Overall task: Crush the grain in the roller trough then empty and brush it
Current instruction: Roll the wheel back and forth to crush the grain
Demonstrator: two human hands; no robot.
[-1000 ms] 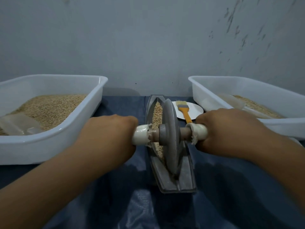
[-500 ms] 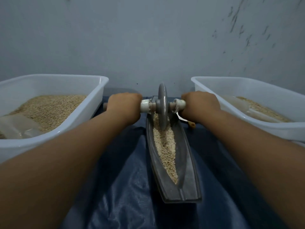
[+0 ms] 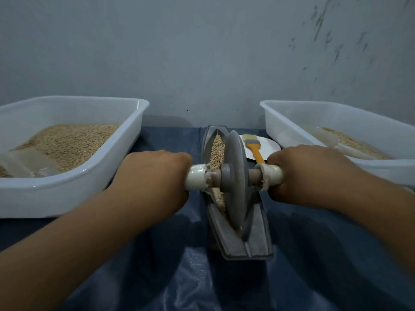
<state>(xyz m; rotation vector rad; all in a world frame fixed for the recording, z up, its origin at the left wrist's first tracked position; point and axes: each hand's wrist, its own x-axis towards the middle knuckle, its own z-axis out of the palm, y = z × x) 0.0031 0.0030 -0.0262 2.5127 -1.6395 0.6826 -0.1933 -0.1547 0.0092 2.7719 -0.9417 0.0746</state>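
While the grey roller wheel (image 3: 235, 182) stands upright in the metal trough (image 3: 258, 230), both hands grip its axle from either side. The left hand (image 3: 152, 176) is curled round the white handle (image 3: 196, 177) on the left end of the axle, and the right hand (image 3: 312, 173) is curled round the matching white handle (image 3: 272, 176) on the right end — each fist closed tight on its handle, knuckles up. The wheel sits about midway along the trough, somewhat toward its near half. Grain (image 3: 218, 149) lies in the groove of the trough, showing on the far side of the wheel and a little beside its left face. The trough rests lengthwise, near to far, on a dark blue cloth (image 3: 314, 254).

To the left stands a white tub (image 3: 139, 117) holding a heap of grain, with a clear scoop (image 3: 27, 162) lying in its near corner. To the right stands a second white tub (image 3: 292, 117) with a smaller amount of grain. Between the trough and the right tub, on the far side of the right hand, a brush (image 3: 253, 145) with an orange handle lies on a small white plate (image 3: 269, 147) — its handle end runs behind the right hand's handle.
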